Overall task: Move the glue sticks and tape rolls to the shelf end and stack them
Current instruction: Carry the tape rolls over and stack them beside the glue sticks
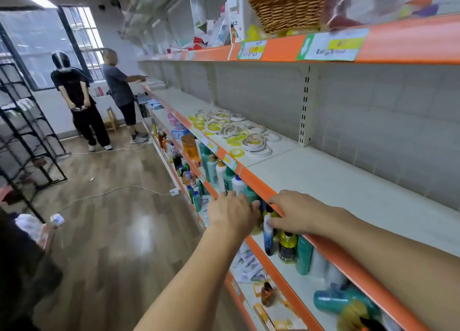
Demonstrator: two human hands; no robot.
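Both hands, left (230, 212) and right (296, 212), empty, fingers loose; tape rolls (234, 131) lie flat.

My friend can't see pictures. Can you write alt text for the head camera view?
Two bare hands, left hand and right hand, reach empty toward an orange-edged shelf where tape rolls lie scattered farther along. Bottles fill the shelf below.
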